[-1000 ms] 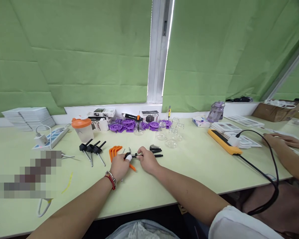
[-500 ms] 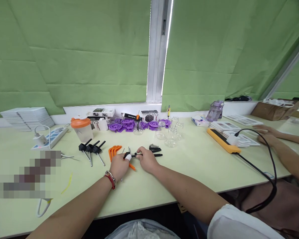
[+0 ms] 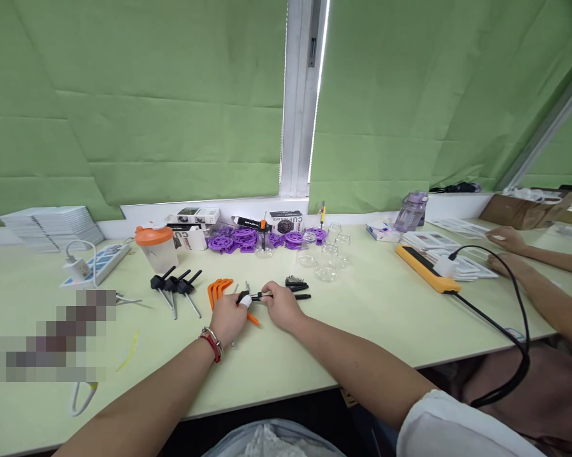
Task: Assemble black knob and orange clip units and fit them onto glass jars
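Note:
In the middle of the table, my left hand (image 3: 229, 318) is closed on a black fitting (image 3: 242, 296), mostly hidden by the fingers. My right hand (image 3: 282, 306) pinches a slim black rod (image 3: 256, 296) whose end meets that fitting. Under and beside my left hand lie orange curved handles (image 3: 218, 290) and another orange piece (image 3: 252, 319). Several thin metal rods poke out around the hands. Just past my right hand are a black rod-like piece (image 3: 303, 296) and a group of small screws (image 3: 294, 279). Black angled parts with metal rods (image 3: 185, 285) lie further left.
At the back stand purple slotted discs (image 3: 242, 238), clear jars (image 3: 330, 251), small boxes (image 3: 286, 222) and an orange-lidded jug (image 3: 156, 244). Power strips lie left (image 3: 102, 263) and right (image 3: 423, 266), with a black cable. A co-worker's hands (image 3: 507, 251) are at far right.
My two hands and the black parts stay almost in place. At far right, one of the co-worker's hands has lifted and shifted a little.

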`<action>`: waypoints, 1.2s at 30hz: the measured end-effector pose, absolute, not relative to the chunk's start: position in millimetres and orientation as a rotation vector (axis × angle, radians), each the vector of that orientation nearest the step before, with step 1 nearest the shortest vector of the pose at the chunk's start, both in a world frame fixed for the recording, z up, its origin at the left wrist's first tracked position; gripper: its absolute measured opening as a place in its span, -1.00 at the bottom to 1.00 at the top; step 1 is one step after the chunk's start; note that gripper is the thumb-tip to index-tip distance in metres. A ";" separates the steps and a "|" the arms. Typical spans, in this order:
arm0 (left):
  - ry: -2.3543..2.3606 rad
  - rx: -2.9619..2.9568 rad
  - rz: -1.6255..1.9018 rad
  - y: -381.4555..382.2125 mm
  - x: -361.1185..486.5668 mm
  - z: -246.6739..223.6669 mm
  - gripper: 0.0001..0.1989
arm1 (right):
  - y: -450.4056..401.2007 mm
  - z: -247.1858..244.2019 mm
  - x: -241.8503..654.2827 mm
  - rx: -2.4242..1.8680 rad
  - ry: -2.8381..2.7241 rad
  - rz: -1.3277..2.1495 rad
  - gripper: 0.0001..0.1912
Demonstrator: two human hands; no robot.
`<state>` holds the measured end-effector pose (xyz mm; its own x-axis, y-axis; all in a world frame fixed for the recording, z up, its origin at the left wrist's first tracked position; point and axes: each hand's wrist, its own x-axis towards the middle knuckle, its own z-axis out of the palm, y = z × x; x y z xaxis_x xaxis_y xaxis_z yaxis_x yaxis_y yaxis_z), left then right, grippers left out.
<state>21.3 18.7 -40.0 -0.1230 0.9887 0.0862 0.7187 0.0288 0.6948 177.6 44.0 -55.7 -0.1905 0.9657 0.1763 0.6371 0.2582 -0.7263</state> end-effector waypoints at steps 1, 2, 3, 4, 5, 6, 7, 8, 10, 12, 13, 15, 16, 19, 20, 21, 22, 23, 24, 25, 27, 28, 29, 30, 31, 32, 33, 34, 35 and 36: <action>1.889 1.727 0.853 18.8 21.1 -40.3 -0.81 | 44.1 -55.6 177.5 -1.458 -1.915 0.674 -0.88; 1.888 1.726 0.853 18.9 20.9 -40.5 -0.81 | 44.2 -55.6 177.4 -1.462 -1.916 0.670 -0.88; 1.887 1.724 0.853 18.9 20.8 -40.6 -0.81 | 44.2 -55.5 177.3 -1.462 -1.912 0.670 -0.87; 1.886 1.723 0.853 18.8 20.8 -40.7 -0.81 | 44.2 -55.3 177.2 -1.460 -1.905 0.676 -0.85; 1.886 1.726 0.854 18.7 20.9 -40.7 -0.81 | 44.1 -55.1 177.1 -1.457 -1.898 0.687 -0.84; 1.886 1.731 0.856 18.6 21.1 -40.6 -0.81 | 43.8 -54.7 177.1 -1.454 -1.891 0.700 -0.83; 1.886 1.736 0.859 18.5 21.3 -40.5 -0.80 | 43.6 -54.3 177.0 -1.449 -1.888 0.709 -0.82; 1.888 1.744 0.862 18.4 21.6 -40.2 -0.80 | 43.3 -53.8 177.0 -1.449 -1.889 0.712 -0.81; 1.904 1.756 0.866 18.2 22.1 -39.5 -0.81 | 42.6 -52.8 177.0 -1.470 -1.900 0.702 -0.82; 1.925 1.749 0.866 17.9 22.2 -38.5 -0.80 | 41.9 -52.1 177.5 -1.489 -1.907 0.687 -0.83; 1.929 1.731 0.872 17.6 21.9 -37.9 -0.79 | 41.5 -52.0 177.9 -1.489 -1.911 0.684 -0.83; 1.914 1.674 0.904 16.7 20.9 -36.8 -0.75 | 40.5 -51.6 179.1 -1.467 -1.918 0.671 -0.85; 1.890 1.646 0.926 16.0 20.1 -36.3 -0.74 | 40.0 -51.3 179.8 -1.448 -1.922 0.660 -0.86; 1.797 1.586 1.020 14.2 16.7 -35.1 -0.70 | 38.0 -48.3 182.1 -1.392 -1.922 0.630 -0.89; 1.774 1.564 1.054 13.8 15.2 -34.9 -0.68 | 37.2 -46.5 183.0 -1.365 -1.921 0.631 -0.89; 1.757 1.536 1.090 13.6 13.6 -34.6 -0.66 | 36.3 -44.4 184.0 -1.336 -1.923 0.641 -0.88; 1.745 1.506 1.124 13.5 11.7 -34.5 -0.65 | 35.3 -42.2 185.1 -1.306 -1.930 0.656 -0.87; 1.734 1.480 1.154 13.6 9.7 -34.4 -0.65 | 34.1 -39.9 186.6 -1.280 -1.942 0.674 -0.85; 1.721 1.464 1.181 13.7 7.4 -34.3 -0.65 | 32.8 -37.7 188.3 -1.260 -1.958 0.691 -0.84; 1.708 1.459 1.208 13.8 5.0 -34.1 -0.66 | 31.5 -35.8 190.4 -1.253 -1.975 0.703 -0.83; 1.711 1.481 1.255 13.7 -0.1 -33.1 -0.67 | 28.8 -32.7 196.0 -1.290 -2.000 0.697 -0.86; 1.737 1.511 1.260 13.3 -2.7 -32.0 -0.69 | 27.7 -31.6 199.3 -1.333 -2.005 0.682 -0.87; 1.786 1.558 1.240 12.8 -5.0 -30.6 -0.70 | 26.7 -30.8 203.0 -1.386 -2.006 0.661 -0.88; 1.854 1.621 1.186 12.0 -6.9 -28.7 -0.73 | 26.0 -30.2 206.8 -1.441 -2.009 0.640 -0.89; 1.929 1.693 1.100 10.9 -8.3 -26.7 -0.75 | 25.6 -30.0 210.7 -1.490 -2.016 0.623 -0.90; 2.004 1.764 0.995 9.7 -9.1 -24.6 -0.77 | 25.6 -30.0 214.4 -1.527 -2.024 0.615 -0.91; 2.070 1.823 0.884 8.3 -9.4 -22.6 -0.77 | 25.9 -30.3 217.9 -1.547 -2.035 0.615 -0.92; 2.122 1.864 0.784 7.0 -9.1 -21.0 -0.77 | 26.5 -30.9 220.9 -1.551 -2.043 0.619 -0.92; 2.160 1.886 0.705 5.7 -8.5 -19.8 -0.77 | 27.3 -31.7 223.5 -1.546 -2.045 0.626 -0.92; 2.189 1.892 0.645 4.7 -7.7 -19.1 -0.76 | 28.4 -32.6 225.5 -1.537 -2.041 0.634 -0.92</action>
